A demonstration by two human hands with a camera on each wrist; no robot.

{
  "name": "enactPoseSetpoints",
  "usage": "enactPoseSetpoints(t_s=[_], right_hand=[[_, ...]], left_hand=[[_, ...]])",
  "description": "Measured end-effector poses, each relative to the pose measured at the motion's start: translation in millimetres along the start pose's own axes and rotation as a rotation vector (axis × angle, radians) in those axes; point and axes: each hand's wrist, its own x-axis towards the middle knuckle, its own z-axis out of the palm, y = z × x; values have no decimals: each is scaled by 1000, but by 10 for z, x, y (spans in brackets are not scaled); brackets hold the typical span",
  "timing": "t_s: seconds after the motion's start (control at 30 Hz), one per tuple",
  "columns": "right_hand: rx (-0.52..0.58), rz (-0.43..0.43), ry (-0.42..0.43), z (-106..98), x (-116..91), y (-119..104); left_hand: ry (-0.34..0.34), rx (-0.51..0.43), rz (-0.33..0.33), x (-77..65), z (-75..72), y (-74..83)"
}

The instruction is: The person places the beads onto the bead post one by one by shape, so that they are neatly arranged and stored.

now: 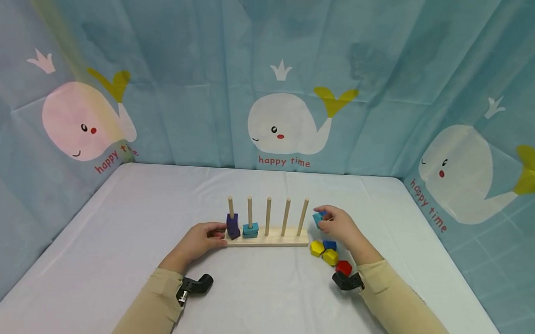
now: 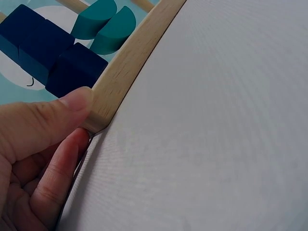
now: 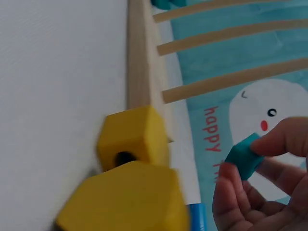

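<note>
A wooden peg stand (image 1: 269,240) with several upright pegs sits mid-table. My left hand (image 1: 201,241) holds its left end, the thumb (image 2: 77,100) pressed against the base beside the dark blocks. Purple-blue blocks (image 1: 232,226) are stacked on the leftmost peg; teal half-round blocks (image 1: 250,230) sit low on the second. The other pegs are bare. Just past the stand's right end, my right hand (image 1: 340,226) pinches a teal block (image 3: 245,156) between thumb and fingers, raised off the table. A bit of blue shows beside those fingers in the head view.
Two yellow blocks (image 1: 330,257), a blue block (image 1: 330,245) and a red block (image 1: 344,267) lie right of the stand, below the right forearm. Black wrist mounts (image 1: 197,284) stick out from both sleeves. A whale-print curtain (image 1: 184,118) hangs behind the white table (image 1: 253,296).
</note>
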Motion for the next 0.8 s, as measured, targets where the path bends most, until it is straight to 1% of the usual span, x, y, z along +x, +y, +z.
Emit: enactPoseSetpoints(t_s=[0.17,0.3,0.63,0.73,0.8], right_hand=[[84,-60,2,-82,-37,-117],[133,-118,43,-139,-43,-242],[166,-260,137,-309,-98,-594],[204,-299,146,-317,-107,-714],[234,-319,135,-296,-118,-799]], left_hand=[[-3,1,-2,5,2,-6],[-1,2,-3,8,4,-7],[-2,-5,0,-3,5,5],[-1,-4,2,-9,-1,7],[0,-2,3,-10,-4,4]])
